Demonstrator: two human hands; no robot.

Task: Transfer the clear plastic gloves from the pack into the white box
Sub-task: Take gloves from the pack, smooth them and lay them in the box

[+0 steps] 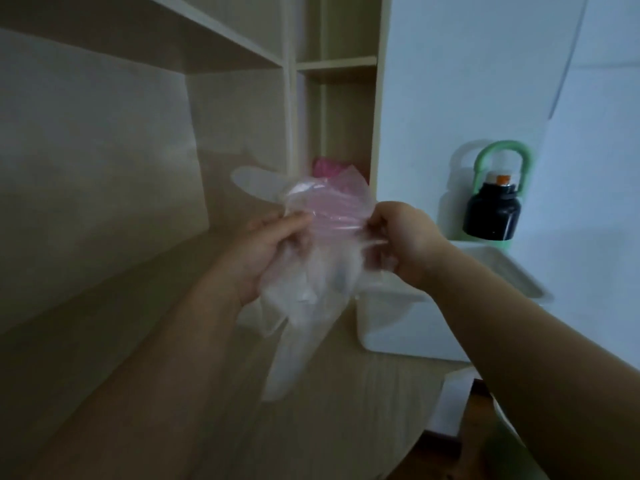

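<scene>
A: Entry. Step in hand?

B: Extraction, by my reading. Both hands are raised above the bench (207, 341), with the pack (332, 206), pink-tinted film, held between them.

A: Grip state?

B: The left hand (266, 251) is at 9 o'clock of the pack, its fingers (291, 223) curled round the pack's left edge. The right hand (401, 237) is at 3 o'clock, fingers (375, 220) bent and pinching the right edge. Neither hand is open. The frame is blurred, so I cannot tell the exact contact points.

A: Where is the load?

B: The clear plastic gloves (298, 341) are partly out. A crumpled bunch hangs toward 6 o'clock below the pack, and one lobe sticks out at 10 o'clock. None of them is in the white box (398, 330), which sits on the bench at 4 o'clock of the pack, partly under the right forearm. Its top looks open.

A: What else is there?

B: A dark bottle with a green handle (493, 209) at 3 o'clock, just beyond the box. A shelf unit (242, 46) at 12 o'clock.

A: What does the next move call for?

B: My judgement is to hold the pack with one hand, draw the bunch free with the other, then carry it toward 4 o'clock and lower it in. The film is limp and clingy, so it may drag or spill over the rim.
</scene>
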